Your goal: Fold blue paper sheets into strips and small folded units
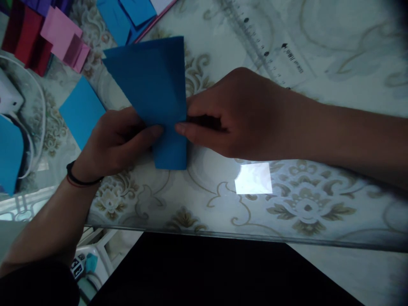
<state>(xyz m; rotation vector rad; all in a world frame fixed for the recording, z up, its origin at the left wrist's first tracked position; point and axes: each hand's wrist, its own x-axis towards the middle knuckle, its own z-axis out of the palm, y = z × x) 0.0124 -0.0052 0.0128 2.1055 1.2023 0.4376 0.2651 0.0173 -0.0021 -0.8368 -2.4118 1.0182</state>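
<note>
A folded sheet of blue paper is held up over the table, wider at the top and narrowing to a strip at its lower end. My left hand grips its left edge, thumb on the front face and the other fingers hidden behind. On the right edge, my right hand pinches the paper between thumb and forefinger. Just left of my left hand lies a flat blue paper piece. A clear ruler rests beyond my right hand.
Folded pink paper and folded red paper lie at the back left. More blue sheets are at the back. A white device with a cable stands at the left. The table's front edge runs before my lap.
</note>
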